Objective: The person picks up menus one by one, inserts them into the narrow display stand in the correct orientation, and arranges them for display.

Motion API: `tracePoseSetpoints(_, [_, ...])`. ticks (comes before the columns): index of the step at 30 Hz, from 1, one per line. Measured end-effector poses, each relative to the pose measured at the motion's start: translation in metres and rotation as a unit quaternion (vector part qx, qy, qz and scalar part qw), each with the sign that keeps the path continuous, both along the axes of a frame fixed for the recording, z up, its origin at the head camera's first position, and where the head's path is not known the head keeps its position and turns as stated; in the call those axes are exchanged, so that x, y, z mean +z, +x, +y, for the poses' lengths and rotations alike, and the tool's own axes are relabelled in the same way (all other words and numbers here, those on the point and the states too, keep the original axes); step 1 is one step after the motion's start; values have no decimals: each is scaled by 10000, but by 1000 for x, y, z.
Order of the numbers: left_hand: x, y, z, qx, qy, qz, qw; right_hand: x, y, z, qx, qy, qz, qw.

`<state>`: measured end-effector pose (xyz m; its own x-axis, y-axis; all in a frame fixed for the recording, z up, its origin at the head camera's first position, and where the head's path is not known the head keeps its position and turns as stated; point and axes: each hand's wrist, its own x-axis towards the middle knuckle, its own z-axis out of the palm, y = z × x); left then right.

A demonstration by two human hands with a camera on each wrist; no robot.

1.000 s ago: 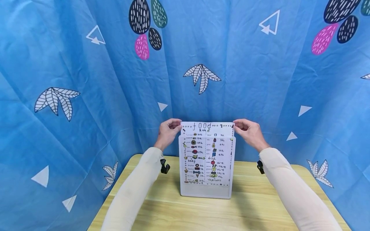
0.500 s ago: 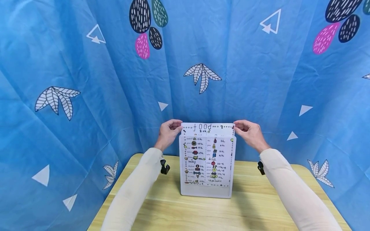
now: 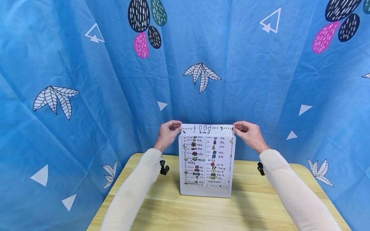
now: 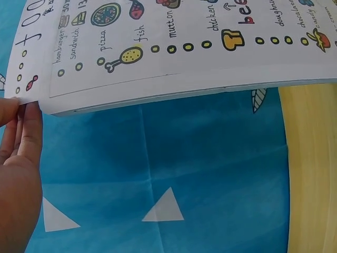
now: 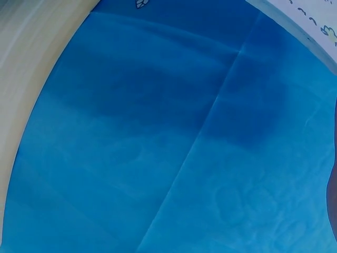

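Observation:
A hand-drawn paper menu (image 3: pixel 202 129) headed "food" sits most of the way down inside an upright white-framed clear sign holder (image 3: pixel 206 191). Only its top strip sticks out above the holder's upper edge. At the top left corner my left hand (image 3: pixel 170 132) pinches the paper between thumb and fingers; the left wrist view shows that hand (image 4: pixel 21 137) at the corner beside the holder's side edge. My right hand (image 3: pixel 250 133) pinches the top right corner the same way. In the right wrist view just a sliver of the right hand (image 5: pixel 331 195) shows, below the holder's edge (image 5: pixel 295 31).
The holder stands on a light wood-grain table (image 3: pixel 162 205) with rounded back corners. A blue patterned curtain (image 3: pixel 237 80) hangs behind and along both sides. Dark wrist straps (image 3: pixel 164 167) sit over the white sleeves (image 3: pixel 136 189).
The menu has slid slightly lower into the holder, so a narrower strip stands above its edge. Both hands have come down a little with it, keeping their pinch on the corners.

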<state>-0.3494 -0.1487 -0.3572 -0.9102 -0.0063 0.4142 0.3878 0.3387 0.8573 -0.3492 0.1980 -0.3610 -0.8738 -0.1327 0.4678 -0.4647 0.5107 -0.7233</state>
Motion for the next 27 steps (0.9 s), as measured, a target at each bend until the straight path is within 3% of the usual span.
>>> tracePoseSetpoints(18, [-5,1,0,32,-52,166,9998,-8,-2,0,97,-159,59,9998])
tracePoseSetpoints(27, [-7,3,2,166,-42,68,9998,-9,-1,0,51,-92,-12,9999])
